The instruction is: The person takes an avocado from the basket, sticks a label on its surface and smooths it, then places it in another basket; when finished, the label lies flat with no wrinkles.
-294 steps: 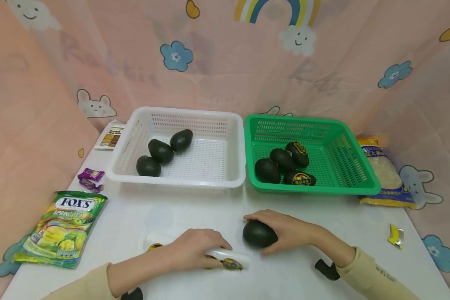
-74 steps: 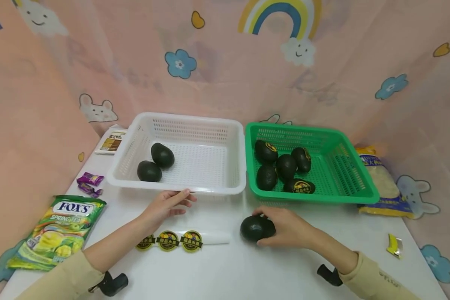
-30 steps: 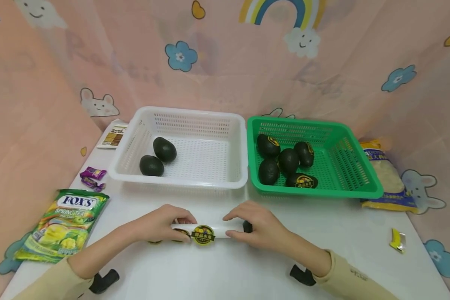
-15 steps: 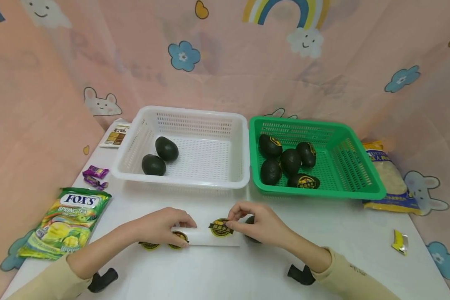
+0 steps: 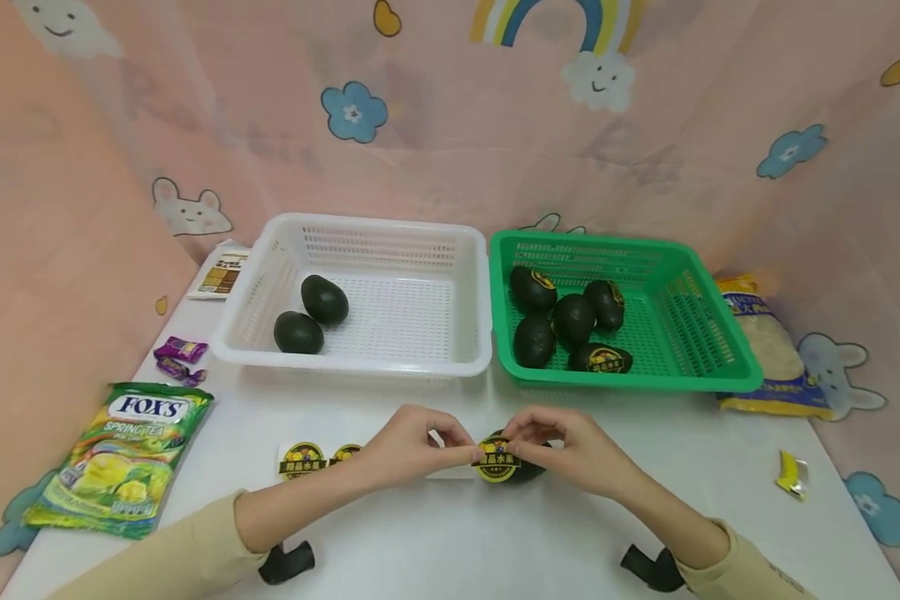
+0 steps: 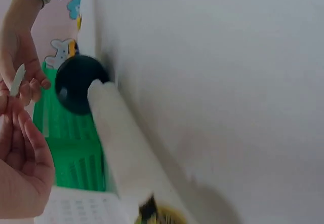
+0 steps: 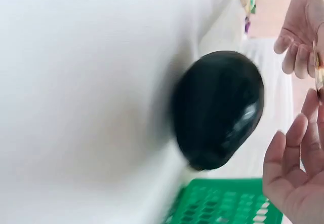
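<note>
A round black-and-gold sticker (image 5: 497,460) is pinched at its left edge by my left hand (image 5: 420,446) and at its right edge by my right hand (image 5: 566,450). Just behind and below it lies a dark avocado (image 5: 528,472) on the white table; the right wrist view shows this avocado (image 7: 217,110) beneath the hands, touched by neither. To the left is a white sticker strip (image 5: 450,472) with more gold stickers, partly hidden by my left forearm. In the left wrist view the strip looks like a rolled tube (image 6: 126,133) with its end near the avocado (image 6: 78,84).
Behind, a white basket (image 5: 352,360) contains two avocados. Beside it a green basket (image 5: 637,381) holds several avocados, some showing stickers. A candy bag (image 5: 123,458) and purple sweets (image 5: 182,350) lie left; a yellow packet (image 5: 792,473) and a grain bag (image 5: 772,350) lie right.
One avocado has gone from the white basket and the green one has gained one. My right hand has peeled a sticker off the strip; my left has let go of the strip and pinches the sticker too.
</note>
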Tool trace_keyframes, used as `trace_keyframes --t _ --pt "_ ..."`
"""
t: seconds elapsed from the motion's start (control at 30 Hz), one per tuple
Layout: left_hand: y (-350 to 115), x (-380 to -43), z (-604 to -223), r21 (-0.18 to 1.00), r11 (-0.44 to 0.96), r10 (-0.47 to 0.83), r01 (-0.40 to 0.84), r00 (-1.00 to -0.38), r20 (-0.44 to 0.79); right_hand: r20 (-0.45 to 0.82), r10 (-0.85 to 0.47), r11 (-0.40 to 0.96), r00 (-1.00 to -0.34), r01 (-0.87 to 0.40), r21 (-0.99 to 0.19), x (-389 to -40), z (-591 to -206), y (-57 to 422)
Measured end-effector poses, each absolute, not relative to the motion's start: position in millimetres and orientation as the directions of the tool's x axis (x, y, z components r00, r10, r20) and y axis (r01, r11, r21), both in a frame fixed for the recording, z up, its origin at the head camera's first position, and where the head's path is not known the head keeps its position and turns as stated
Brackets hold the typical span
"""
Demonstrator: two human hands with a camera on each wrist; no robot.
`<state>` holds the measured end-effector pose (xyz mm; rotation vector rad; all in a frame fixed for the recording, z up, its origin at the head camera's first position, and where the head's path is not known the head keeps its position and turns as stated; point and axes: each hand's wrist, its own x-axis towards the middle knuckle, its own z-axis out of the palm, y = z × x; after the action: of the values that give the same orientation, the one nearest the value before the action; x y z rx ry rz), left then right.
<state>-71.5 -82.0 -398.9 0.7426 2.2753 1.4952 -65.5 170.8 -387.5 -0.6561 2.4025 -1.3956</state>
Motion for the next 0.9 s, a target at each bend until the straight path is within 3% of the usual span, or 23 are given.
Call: trace_keyframes --t 0.2,0.43,0.63,0.77,0.9 --pt "-58 -75 -416 0.857 0.398 0.551 0.327 -0.832 0.062 0.007 -0.449 0.532 -0.893 -0.274 -0.801 -62 -398 187" --pt "-45 -79 -424 0.755 0.518 0.531 0.402 -0.843 0.085 0.177 -0.396 0.642 -0.901 -0.41 -0.648 -63 -415 189" --pt "-46 -78 -423 0.629 0.549 0.559 0.55 -0.801 0.213 0.369 -0.44 0.582 -0.819 -0.573 -0.577 -64 -424 190" --pt "-48 -75 -425 0.504 0.537 0.597 0.676 -0.727 0.339 0.432 -0.488 0.535 -0.758 -0.651 -0.539 -63 -428 192" --pt "-49 -74 -428 0.405 0.554 0.623 0.727 -0.685 0.377 0.465 -0.507 0.526 -0.726 -0.688 -0.5 -63 -431 193"
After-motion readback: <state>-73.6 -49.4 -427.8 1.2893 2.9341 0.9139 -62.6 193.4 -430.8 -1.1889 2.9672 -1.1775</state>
